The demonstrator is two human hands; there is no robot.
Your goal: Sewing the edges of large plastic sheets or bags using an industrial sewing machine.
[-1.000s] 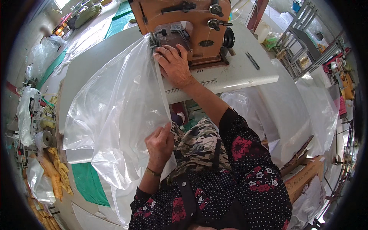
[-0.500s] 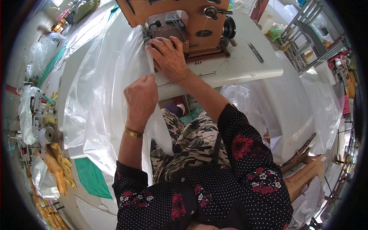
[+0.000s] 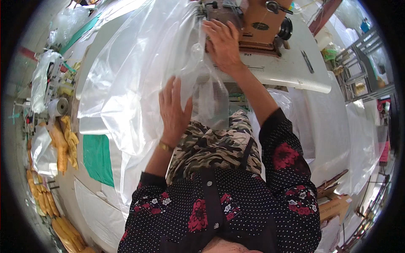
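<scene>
Clear plastic sheet (image 3: 139, 71) drapes left off the white table (image 3: 295, 74), fed toward the brown sewing machine (image 3: 253, 25). Right hand (image 3: 222, 44) presses it flat, fingers spread, ahead of the left hand (image 3: 173, 109), which rests open-palmed against its hanging fold, gripping nothing.

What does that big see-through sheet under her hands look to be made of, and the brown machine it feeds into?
The large clear sheet looks like thin plastic film: transparent, glossy, creased, with bright glints. The brown sewing machine seems painted metal, smooth with a dull shine, though the look alone leaves that open. The left hand lies flat on the film; the right hand presses it near the machine.
</scene>
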